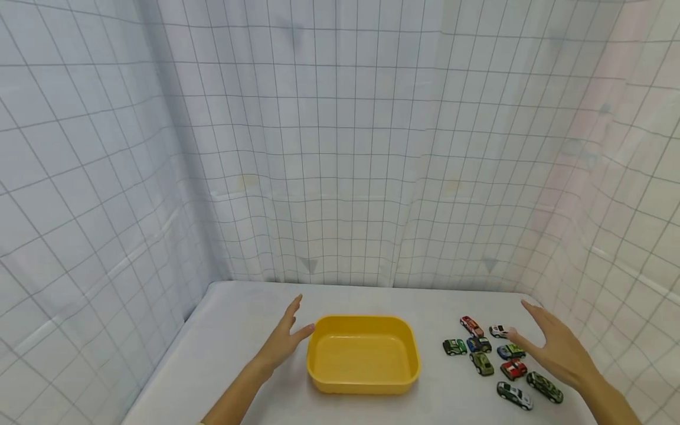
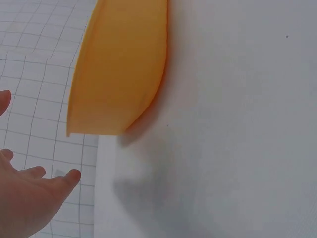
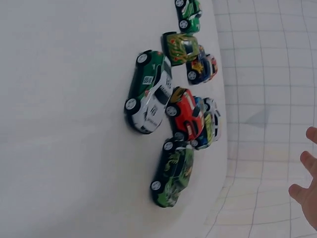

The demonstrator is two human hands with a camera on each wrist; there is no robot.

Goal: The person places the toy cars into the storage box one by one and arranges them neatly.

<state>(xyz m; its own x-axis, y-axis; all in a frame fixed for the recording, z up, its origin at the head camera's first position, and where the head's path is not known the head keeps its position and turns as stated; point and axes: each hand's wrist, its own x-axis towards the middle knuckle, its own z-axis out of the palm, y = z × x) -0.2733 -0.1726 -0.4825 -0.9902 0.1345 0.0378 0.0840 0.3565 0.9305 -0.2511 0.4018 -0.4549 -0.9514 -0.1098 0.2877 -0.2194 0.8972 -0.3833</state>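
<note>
A yellow rectangular tray (image 1: 363, 388) sits on the white table in front of me. Just left of it my left hand (image 1: 280, 345) hovers with fingers spread and nothing in it; the left wrist view shows the tray's side wall (image 2: 119, 69) beyond the fingers. My right hand (image 1: 560, 351) is held over the right side of the table, its fingers extended and holding nothing. Below and left of that hand lie several toy cars. Among them are a red car (image 3: 186, 114), a green-and-white car (image 3: 150, 94) and a camouflage-green car (image 3: 173, 173).
The white table (image 1: 212, 336) ends at the back against a white curtain (image 1: 345, 177) with a grid pattern. More grid curtain hangs on the left and right sides. At the group's left edge stands a green car (image 1: 454, 347), with a red car (image 1: 471, 326) at its back.
</note>
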